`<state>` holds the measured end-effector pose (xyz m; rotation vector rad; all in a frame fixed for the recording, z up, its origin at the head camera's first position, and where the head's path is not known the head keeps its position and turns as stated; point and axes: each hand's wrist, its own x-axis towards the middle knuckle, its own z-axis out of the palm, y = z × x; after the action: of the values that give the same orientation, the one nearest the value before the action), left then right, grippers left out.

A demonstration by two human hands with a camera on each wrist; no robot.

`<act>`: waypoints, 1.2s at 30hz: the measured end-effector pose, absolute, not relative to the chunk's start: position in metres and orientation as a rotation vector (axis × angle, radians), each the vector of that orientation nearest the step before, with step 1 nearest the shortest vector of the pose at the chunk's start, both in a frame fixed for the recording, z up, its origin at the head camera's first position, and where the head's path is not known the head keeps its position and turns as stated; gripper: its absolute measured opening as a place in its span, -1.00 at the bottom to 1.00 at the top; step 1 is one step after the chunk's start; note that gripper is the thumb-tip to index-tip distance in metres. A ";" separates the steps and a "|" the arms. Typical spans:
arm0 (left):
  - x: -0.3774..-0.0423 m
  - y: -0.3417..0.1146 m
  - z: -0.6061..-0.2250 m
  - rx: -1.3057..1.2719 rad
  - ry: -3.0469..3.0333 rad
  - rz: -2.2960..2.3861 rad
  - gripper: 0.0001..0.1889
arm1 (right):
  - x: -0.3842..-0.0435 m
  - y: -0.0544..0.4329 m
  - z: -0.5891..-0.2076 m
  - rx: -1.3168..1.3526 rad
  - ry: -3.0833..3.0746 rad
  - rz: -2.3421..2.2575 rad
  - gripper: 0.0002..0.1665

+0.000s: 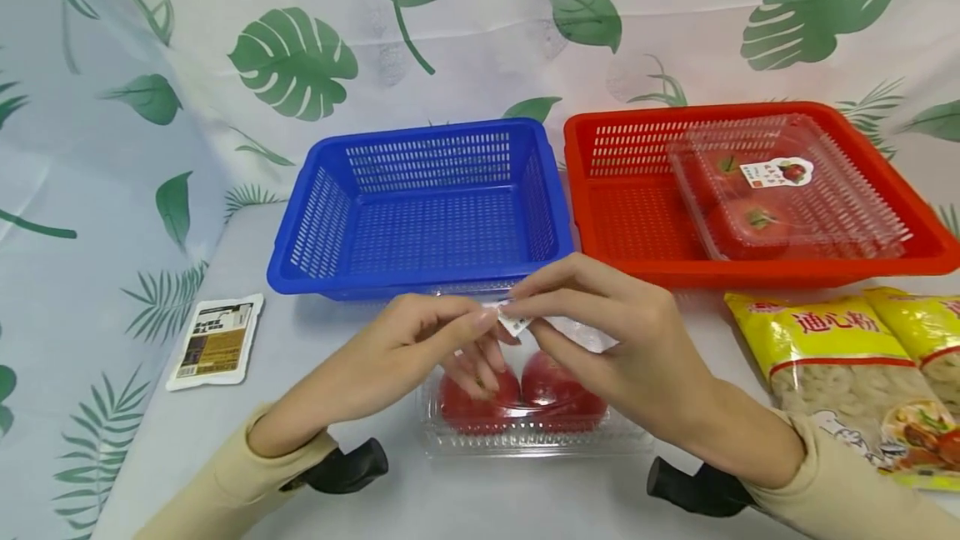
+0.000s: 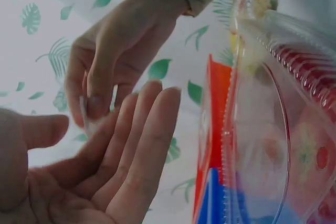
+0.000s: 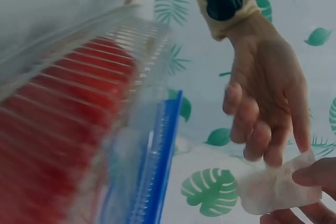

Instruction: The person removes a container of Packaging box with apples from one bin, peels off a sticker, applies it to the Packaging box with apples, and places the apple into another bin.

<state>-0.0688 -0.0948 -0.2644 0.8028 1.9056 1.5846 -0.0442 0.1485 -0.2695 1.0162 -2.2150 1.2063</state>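
Thumb and fingertips of my right hand pinch a small white sticker label. In the right wrist view the label shows its pale back, bent slightly. My left hand is beside it, a fingertip at the label's edge; in the left wrist view that hand has its thumb well apart from its extended fingers. Below both hands sits a closed clear plastic box with red tomatoes inside. The hands cover part of its lid.
A blue basket stands behind the box. Beside it, a red basket holds a labelled clear box of tomatoes. Yellow pasta bags lie at right, a small white-and-brown packet at left.
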 end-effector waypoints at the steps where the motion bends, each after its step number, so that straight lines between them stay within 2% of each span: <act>1: -0.071 -0.093 -0.265 0.786 1.918 1.598 -0.60 | -0.044 0.149 -0.271 1.018 -2.224 1.188 -0.54; 10: -0.081 -0.082 -0.275 0.740 2.082 1.634 -0.81 | -0.043 0.149 -0.284 1.006 -2.214 1.088 -0.36; 16: -0.081 -0.082 -0.282 0.750 2.174 1.599 -0.89 | -0.042 0.151 -0.289 0.824 -2.326 1.337 -0.17; 21: -0.079 -0.080 -0.286 0.774 2.285 1.480 -0.91 | -0.044 0.154 -0.296 0.729 -2.397 1.724 -0.31; 26: -0.078 -0.077 -0.292 0.765 2.351 1.377 -0.93 | -0.044 0.158 -0.305 0.735 -2.437 1.809 -0.44; 36: -0.078 -0.079 -0.303 0.774 2.376 1.278 -0.92 | -0.047 0.157 -0.317 0.809 -2.535 1.714 -0.40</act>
<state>-0.0783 -0.0787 -0.3034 0.7741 2.3757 1.2775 -0.0471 0.1567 -0.3173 0.8093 -2.5350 1.7141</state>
